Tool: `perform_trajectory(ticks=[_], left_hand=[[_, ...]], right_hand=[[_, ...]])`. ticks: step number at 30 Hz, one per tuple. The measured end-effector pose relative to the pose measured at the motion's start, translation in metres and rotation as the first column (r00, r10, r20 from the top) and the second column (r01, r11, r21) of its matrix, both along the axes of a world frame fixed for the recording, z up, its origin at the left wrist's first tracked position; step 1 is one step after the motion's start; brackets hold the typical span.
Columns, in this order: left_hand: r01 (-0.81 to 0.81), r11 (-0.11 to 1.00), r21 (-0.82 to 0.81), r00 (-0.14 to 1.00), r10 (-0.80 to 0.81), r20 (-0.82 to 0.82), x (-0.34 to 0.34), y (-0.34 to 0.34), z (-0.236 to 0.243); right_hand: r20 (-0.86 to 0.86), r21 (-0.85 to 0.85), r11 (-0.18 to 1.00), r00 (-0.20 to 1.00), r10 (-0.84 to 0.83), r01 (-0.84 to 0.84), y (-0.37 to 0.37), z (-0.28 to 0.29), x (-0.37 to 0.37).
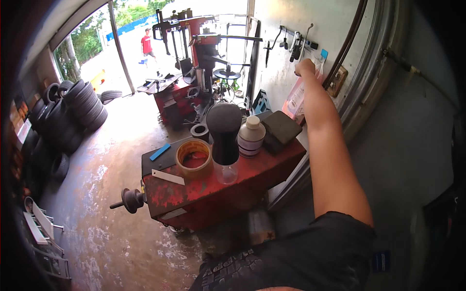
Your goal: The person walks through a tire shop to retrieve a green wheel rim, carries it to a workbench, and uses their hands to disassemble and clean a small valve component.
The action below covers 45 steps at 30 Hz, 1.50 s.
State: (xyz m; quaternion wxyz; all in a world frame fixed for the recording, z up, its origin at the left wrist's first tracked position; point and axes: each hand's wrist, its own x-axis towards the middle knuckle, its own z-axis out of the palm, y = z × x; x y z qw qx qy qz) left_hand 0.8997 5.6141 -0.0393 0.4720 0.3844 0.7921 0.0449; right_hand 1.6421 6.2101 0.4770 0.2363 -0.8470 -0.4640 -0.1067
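My right arm stretches out to the wall, and my right hand (305, 68) is closed beside a row of hanging tools (295, 46). Whatever its fingers hold, if anything, is too small and hidden to make out. A clear plastic bag with pink in it (293, 99) hangs just below and behind the hand. My left hand is out of the picture. Beneath the arm stands a red machine (194, 213), its worn top bearing a roll of tan tape (194, 170), a black-topped clear bottle (224, 136), a white bottle with a cap (251, 138) and a dark box (279, 130).
On the machine also lie a blue strip (160, 152) and a white strip (168, 176); a shaft (130, 200) juts from its left side. Stacked tires (85, 104) line the left. A red tire changer (204, 48) stands behind. A person in red (147, 44) is outside.
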Motion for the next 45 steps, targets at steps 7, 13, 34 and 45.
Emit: perform_trajectory(ticks=[7,13,34,45], left_hand=[[-0.009,1.000,-0.020,1.000,0.009,0.012,0.015,-0.006,-0.011],[0.037,0.999,-0.013,0.997,-0.036,0.070,0.007,-0.016,-0.017],[0.997,0.037,-0.066,0.055,-0.950,0.308,0.139,0.196,-0.061],[0.943,-0.331,0.008,-0.314,-0.886,0.342,0.404,0.023,-0.050]], right_hand=[[0.024,-0.051,0.997,0.998,-0.063,0.064,0.021,-0.010,0.018],[-0.545,0.132,0.990,0.830,0.120,-0.056,-0.017,-0.011,-0.018],[-0.930,0.290,-0.148,0.242,-0.278,0.945,-0.957,-0.358,-0.214],[-0.814,0.569,-0.115,0.538,-0.218,0.814,-1.012,-0.266,-0.138]])
